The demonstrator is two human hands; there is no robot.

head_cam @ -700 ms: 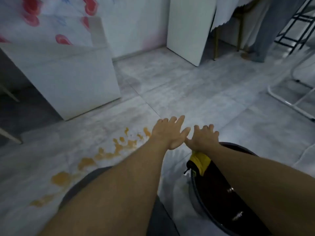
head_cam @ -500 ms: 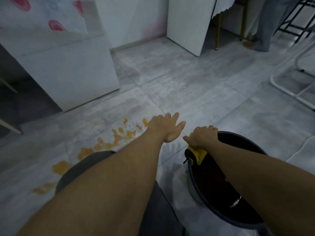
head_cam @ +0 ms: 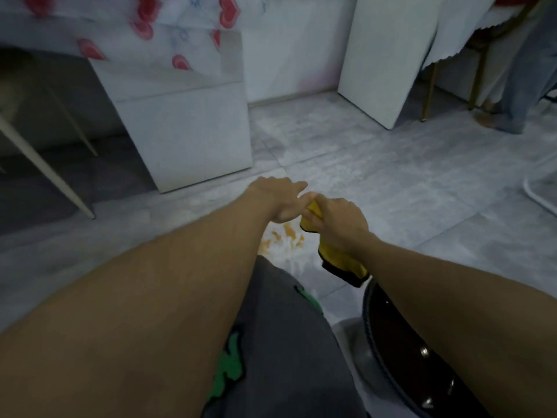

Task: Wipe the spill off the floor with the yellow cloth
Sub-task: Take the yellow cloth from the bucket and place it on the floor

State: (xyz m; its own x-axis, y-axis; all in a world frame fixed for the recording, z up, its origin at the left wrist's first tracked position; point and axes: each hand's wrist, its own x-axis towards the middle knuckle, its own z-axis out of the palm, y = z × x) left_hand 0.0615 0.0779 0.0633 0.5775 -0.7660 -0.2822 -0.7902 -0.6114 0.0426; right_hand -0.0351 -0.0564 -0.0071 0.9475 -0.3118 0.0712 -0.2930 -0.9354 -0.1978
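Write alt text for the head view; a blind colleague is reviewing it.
Right hand grips a yellow cloth in the air above an orange spill on grey floor tiles. Left hand touches the cloth's top; a dark bucket sits lower right.

Both bare forearms reach forward and meet above the spill (head_cam: 284,236). The right hand (head_cam: 337,220) is fisted around the yellow cloth (head_cam: 340,260), knuckles up. The left hand (head_cam: 278,196) lies palm down, fingers loosely extended, its fingertips touching the cloth's upper end.
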